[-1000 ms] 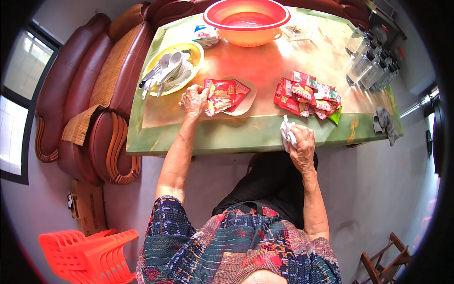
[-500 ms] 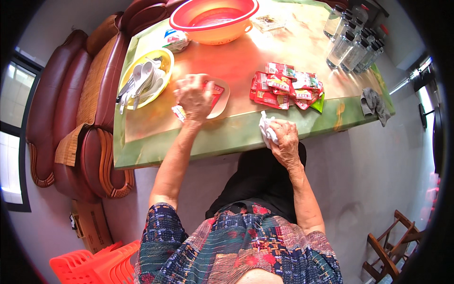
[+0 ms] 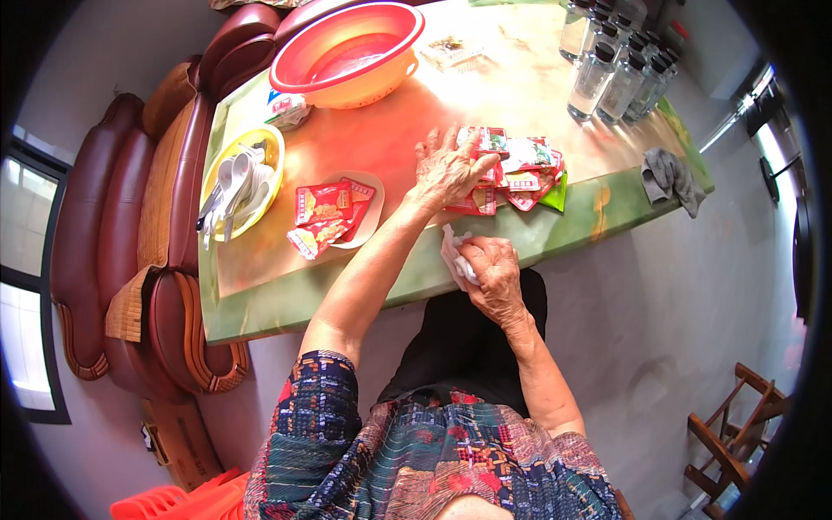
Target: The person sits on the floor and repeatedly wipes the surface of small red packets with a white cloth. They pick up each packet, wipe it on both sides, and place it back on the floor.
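Left hand [image 3: 449, 166] lies flat, fingers spread, on the packet pile [image 3: 520, 169], holding none; right hand [image 3: 492, 273], at 6 o'clock of it, clutches a white tissue [image 3: 457, 256]. Step in hand looks like picking packets for the small plate [image 3: 368, 227] at 9 o'clock. Next move calls for pinching one packet free.

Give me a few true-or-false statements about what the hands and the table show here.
1. The left hand rests on the pile of red packets. True.
2. The right hand is empty. False: it holds a white cloth at the table's edge.
3. The small plate holds red packets. True.
4. The red basin sits on the floor. False: it stands on the table.
5. The yellow dish holds glass bottles. False: it holds white spoons.
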`<move>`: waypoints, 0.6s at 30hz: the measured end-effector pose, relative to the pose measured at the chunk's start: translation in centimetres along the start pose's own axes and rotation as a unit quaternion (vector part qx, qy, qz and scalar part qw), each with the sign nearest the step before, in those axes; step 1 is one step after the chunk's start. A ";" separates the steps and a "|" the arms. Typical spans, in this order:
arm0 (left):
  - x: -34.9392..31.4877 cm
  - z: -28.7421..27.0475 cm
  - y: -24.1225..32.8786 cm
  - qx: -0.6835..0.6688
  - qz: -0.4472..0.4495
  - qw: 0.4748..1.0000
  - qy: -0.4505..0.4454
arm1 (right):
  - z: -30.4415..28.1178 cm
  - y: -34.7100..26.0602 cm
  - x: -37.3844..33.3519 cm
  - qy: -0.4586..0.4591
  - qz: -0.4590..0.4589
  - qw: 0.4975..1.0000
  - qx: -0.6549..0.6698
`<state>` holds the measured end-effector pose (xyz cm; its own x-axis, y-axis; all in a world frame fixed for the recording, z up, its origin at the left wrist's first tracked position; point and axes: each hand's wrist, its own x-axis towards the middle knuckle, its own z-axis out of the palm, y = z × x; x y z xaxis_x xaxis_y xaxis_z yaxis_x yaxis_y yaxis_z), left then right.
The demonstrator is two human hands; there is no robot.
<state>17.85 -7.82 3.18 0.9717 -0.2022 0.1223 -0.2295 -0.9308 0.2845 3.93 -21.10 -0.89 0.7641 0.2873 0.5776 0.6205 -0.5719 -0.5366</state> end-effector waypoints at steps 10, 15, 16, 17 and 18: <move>-3.3 0.2 0.2 0.030 0.097 0.988 0.118 | 0.5 0.6 -0.4 0.009 -0.011 1.000 -0.010; -6.6 -0.3 -0.2 0.042 0.131 0.980 0.143 | 0.4 0.5 -0.4 0.005 -0.011 1.000 -0.007; -7.4 -0.4 -0.3 0.039 0.133 0.981 0.137 | 0.3 0.5 -0.3 0.005 -0.015 1.000 -0.007; -8.2 -0.5 -0.4 0.033 0.134 0.982 0.126 | 0.2 0.5 -0.3 0.011 -0.021 1.000 -0.002; -9.1 -0.7 -0.4 0.027 0.137 0.983 0.122 | 0.1 0.5 -0.4 0.016 -0.026 1.000 0.003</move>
<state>9.10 -5.40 2.60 0.8306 -0.3741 0.4124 -0.4701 -0.8681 0.1592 4.00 -21.44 -1.43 0.7247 0.2923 0.6240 0.6608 -0.5514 -0.5092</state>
